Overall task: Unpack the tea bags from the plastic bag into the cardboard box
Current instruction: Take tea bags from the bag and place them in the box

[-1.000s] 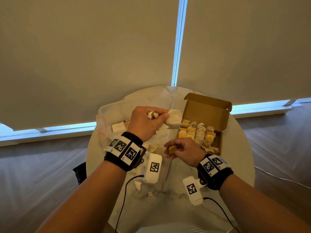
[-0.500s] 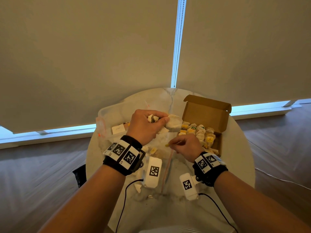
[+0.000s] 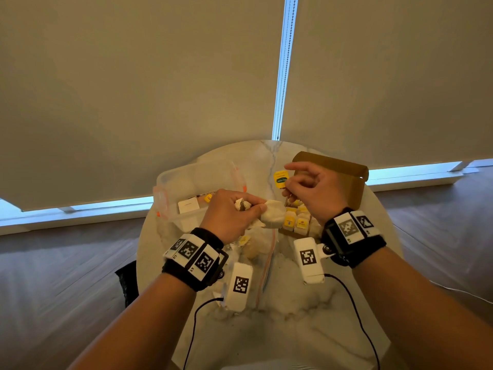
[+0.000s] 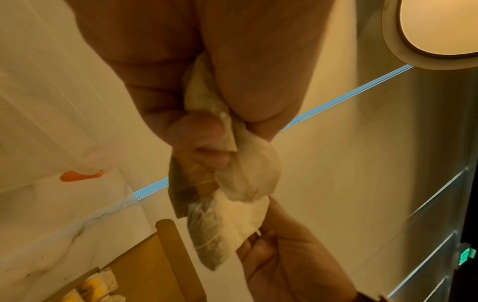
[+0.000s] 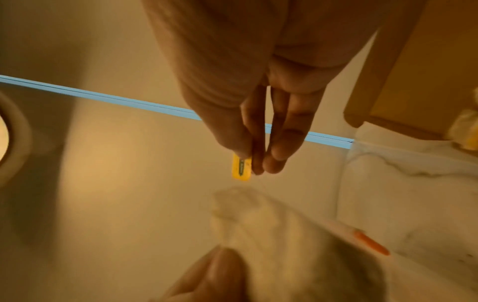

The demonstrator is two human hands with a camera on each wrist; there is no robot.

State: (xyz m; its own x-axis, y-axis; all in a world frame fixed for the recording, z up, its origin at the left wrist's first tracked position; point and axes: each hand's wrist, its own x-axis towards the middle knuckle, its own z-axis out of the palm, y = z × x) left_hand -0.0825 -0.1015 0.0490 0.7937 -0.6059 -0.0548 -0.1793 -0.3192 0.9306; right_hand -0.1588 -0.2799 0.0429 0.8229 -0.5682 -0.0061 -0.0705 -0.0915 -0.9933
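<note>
My left hand [image 3: 234, 209] grips a bunch of pale tea bags [image 3: 273, 217] above the middle of the round marble table; in the left wrist view the tea bags [image 4: 232, 196] hang out past the curled fingers. My right hand [image 3: 309, 188] is raised in front of the open cardboard box [image 3: 344, 177] and pinches a yellow tea bag tag [image 3: 280, 179] between thumb and fingers; the tag [image 5: 241, 169] shows edge-on in the right wrist view. Rows of yellow-tagged tea bags [image 3: 296, 221] stand in the box. The clear plastic bag [image 3: 262, 249] lies flat under my left wrist.
A clear plastic container [image 3: 192, 188] with orange clips stands at the back left of the table [image 3: 293, 329]. Window blinds hang just behind the table. Cables run from both wrist cameras toward the near edge. Wooden floor lies on both sides.
My right hand has risen from low beside the plastic bag up and to the right, in front of the box, carrying the yellow tag. The left hand has kept its hold almost in place.
</note>
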